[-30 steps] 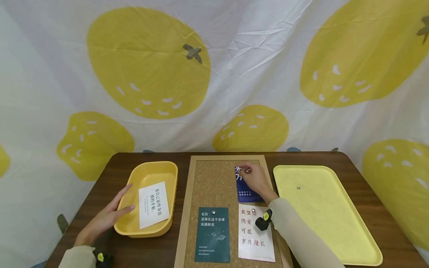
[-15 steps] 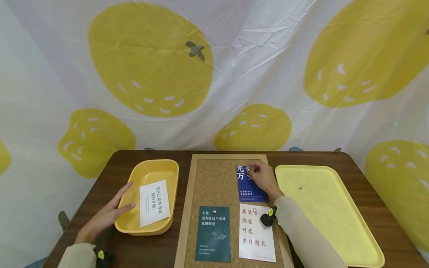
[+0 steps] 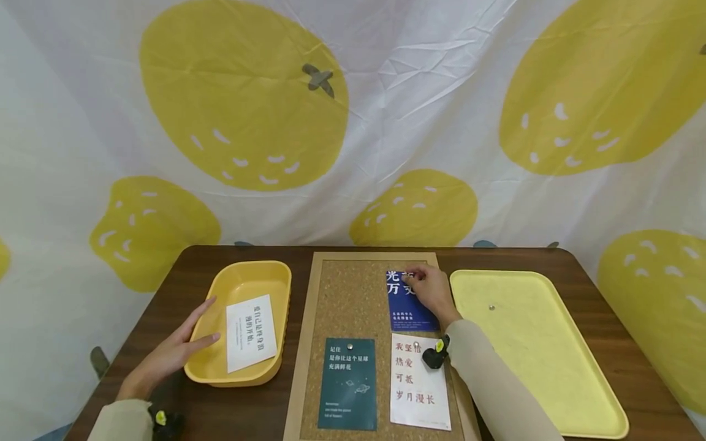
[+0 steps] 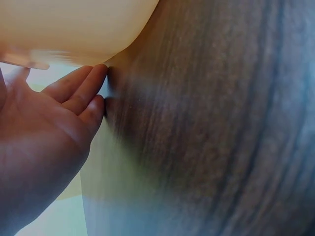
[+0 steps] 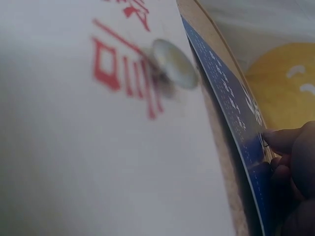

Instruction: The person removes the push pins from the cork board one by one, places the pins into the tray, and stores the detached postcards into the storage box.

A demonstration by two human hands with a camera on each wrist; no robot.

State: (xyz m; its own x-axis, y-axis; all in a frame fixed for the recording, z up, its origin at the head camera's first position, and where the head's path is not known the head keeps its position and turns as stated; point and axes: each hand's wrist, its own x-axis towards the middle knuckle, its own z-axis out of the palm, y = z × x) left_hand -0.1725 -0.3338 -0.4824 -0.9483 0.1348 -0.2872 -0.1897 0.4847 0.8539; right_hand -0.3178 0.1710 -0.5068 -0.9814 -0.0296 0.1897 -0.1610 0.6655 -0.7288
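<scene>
My right hand (image 3: 432, 289) is at the top of a dark blue card (image 3: 410, 313) on a framed cork board (image 3: 346, 300). Thumb and forefinger pinch a small thumbtack there, mostly hidden by the fingertips; the right wrist view shows the fingers against the blue card (image 5: 231, 108). My left hand (image 3: 171, 355) rests at the left rim of a deep yellow-orange tray (image 3: 242, 277), thumb over the edge and fingers extended. In the left wrist view its fingers (image 4: 81, 91) lie under the tray's side (image 4: 74, 29). A white card (image 3: 250, 334) leans inside that tray.
Lower on the board, a green card (image 3: 347, 386) and a white card with red writing (image 3: 420, 392) each carry a metal thumbtack. To the right lies a pale yellow tray (image 3: 543, 361) with one thumbtack (image 3: 492, 307). A fruit-patterned curtain (image 3: 375, 122) hangs behind the wooden table (image 3: 160, 306).
The right hand's fingers have shifted slightly at the top of the blue card, uncovering more of its writing. The left hand stays at the tray's rim.
</scene>
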